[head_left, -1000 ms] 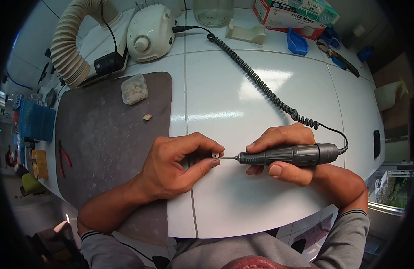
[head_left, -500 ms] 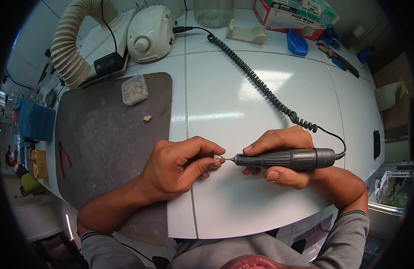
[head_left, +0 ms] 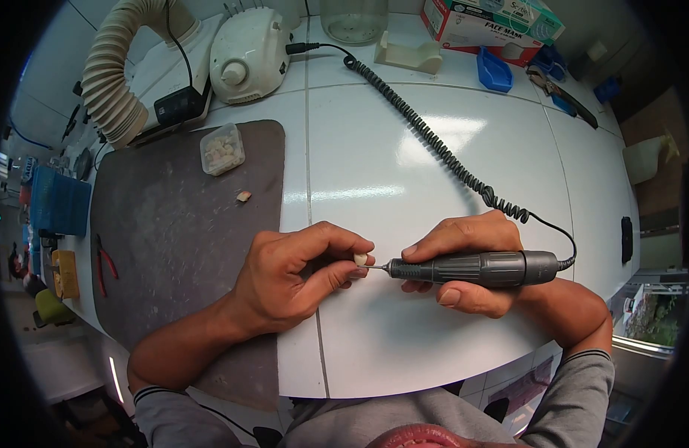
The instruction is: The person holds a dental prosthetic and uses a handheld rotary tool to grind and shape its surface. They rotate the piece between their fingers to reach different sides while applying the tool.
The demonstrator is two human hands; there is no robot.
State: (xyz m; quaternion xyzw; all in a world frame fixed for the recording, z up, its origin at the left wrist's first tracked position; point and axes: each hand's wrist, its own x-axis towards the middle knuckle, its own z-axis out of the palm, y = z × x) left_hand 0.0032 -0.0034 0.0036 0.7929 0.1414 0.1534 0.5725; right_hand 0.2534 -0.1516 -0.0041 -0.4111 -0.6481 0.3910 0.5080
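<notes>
The grip of the left hand [head_left: 281, 284] is nearly closed, thumb and index finger pinching a small white piece [head_left: 360, 259] just off the right edge of the mat [head_left: 165, 239]. The grip of the right hand [head_left: 471, 235] wraps a dark handpiece [head_left: 479, 269], farther right of the mat, its thin bit [head_left: 376, 266] pointing back toward the mat and meeting or nearly meeting the lower side of the piece; whether they touch I cannot tell. Good control here seems to call for a firm pinch, fingertips clear of the bit, light pressure and both forearms steadied. The fingertips look very near the bit, so a slip could nick skin or flick the piece away.

A clear plastic tub [head_left: 222, 149], lidless, sits on the mat near its far right corner, with many pale small pieces [head_left: 222, 155] heaped inside. A loose fragment [head_left: 244, 196] lies on the mat, nearer than the tub. Beyond the mat's far edge is the white control unit [head_left: 249, 60]; right of that, on the counter [head_left: 434, 351], stand a glass jar [head_left: 354, 26] and a blue tray [head_left: 495, 73], with a face mask box [head_left: 482, 37] behind the tray
</notes>
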